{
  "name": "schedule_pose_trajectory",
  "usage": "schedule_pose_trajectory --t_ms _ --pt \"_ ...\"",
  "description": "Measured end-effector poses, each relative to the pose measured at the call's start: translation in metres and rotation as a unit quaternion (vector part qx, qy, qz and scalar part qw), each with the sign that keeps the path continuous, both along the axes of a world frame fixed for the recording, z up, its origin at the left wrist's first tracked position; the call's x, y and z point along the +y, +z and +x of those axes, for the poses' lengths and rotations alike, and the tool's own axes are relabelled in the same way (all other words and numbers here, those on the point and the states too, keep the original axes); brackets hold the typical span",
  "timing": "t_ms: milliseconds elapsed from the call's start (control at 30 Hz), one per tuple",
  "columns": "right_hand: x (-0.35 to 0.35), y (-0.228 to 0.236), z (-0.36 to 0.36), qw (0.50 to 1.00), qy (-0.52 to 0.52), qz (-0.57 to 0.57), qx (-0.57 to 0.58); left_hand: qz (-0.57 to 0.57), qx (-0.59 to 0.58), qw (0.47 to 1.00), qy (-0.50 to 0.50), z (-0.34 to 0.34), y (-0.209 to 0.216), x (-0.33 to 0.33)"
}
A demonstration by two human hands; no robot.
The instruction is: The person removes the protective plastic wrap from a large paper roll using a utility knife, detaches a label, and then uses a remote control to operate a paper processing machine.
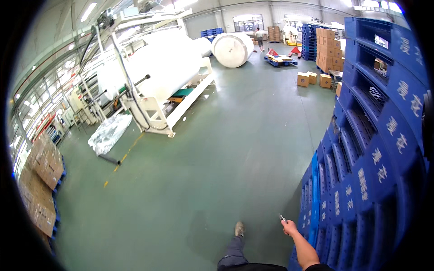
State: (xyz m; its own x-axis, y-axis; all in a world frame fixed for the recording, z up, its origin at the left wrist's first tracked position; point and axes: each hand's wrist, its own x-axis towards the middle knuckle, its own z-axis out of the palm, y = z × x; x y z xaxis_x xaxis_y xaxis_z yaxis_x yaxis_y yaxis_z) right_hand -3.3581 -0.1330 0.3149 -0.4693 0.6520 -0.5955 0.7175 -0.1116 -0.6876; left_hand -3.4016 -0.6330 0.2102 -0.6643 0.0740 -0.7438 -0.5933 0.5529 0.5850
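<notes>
Right hand (288,226): lower centre, closed around small metallic tool (282,218) | beside stacked blue plastic pallets (361,180), right | left hand: out of frame

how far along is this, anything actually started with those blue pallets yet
Done: nothing shows as finished; the stack of blue plastic pallets stands tall and whole at the person's right. In hand: the right hand holds a small thin tool, too small to identify, close beside the stack's lower edge without clearly touching it. The left hand is out of view. Left: any handling of the pallets, judging by the untouched stack.
</notes>
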Motion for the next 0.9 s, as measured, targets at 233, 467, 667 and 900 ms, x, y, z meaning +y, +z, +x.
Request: schedule_pose_trajectory --t_ms 233,467,667,900 --pt "0.035 -0.097 -0.049 0.963 -0.138 -0.101 -0.208 -0.032 -0.005 0.987 -0.155 -0.243 0.012 0.126" --pt "0.060 -0.111 -0.078 0.888 -0.380 -0.200 -0.163 -0.125 0.099 0.938 -0.308 -0.564 0.041 0.325" --pt "0.172 -0.080 -0.174 0.873 -0.346 -0.240 -0.245 -0.023 0.115 0.960 -0.253 -0.712 0.079 0.559" --pt "0.470 -0.069 -0.313 0.952 -0.233 -0.110 -0.165 0.018 -0.012 0.942 -0.336 -0.674 0.041 0.742"
